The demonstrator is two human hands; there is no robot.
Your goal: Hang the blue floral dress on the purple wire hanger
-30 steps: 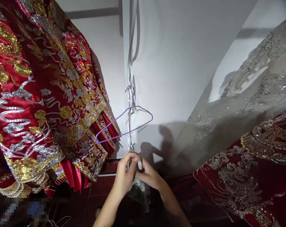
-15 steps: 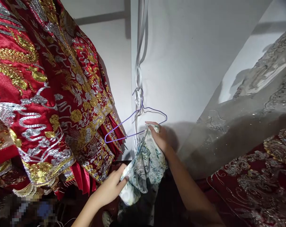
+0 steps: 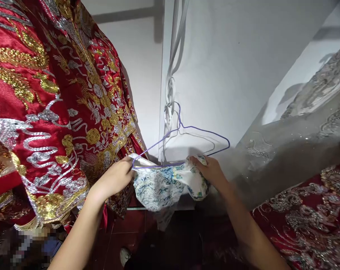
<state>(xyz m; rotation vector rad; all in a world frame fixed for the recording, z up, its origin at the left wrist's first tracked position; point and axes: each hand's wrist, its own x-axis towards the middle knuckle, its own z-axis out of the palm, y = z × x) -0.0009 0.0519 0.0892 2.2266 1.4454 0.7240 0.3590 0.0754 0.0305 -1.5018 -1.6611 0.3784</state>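
Note:
A white garment with a blue-green floral print (image 3: 158, 191) is spread sideways between my hands; its exact kind is unclear. My left hand (image 3: 116, 178) is closed on its left top edge, beside the left end of a purple clothes hanger (image 3: 203, 129). My right hand (image 3: 211, 170) grips the garment's bunched right part, thumb on top, below the hanger's right arm. The hanger's left end lies at the garment's top opening, and its bottom bar runs along the fabric edge. Its hook is by a white chain-like strap (image 3: 170, 90) on the wall.
A red jacket with gold and silver embroidery (image 3: 97, 108) hangs close on the left. Sheer beaded fabric (image 3: 260, 153) and a dark red embellished garment (image 3: 307, 217) hang at the right. White wall (image 3: 220, 67) stands behind; red floor tiles (image 3: 125, 228) show below.
My left hand rose with the garment to the hanger's left end. My right hand moved right and slightly down. The garment is now stretched wider, and the hanger has shifted right and turned flatter.

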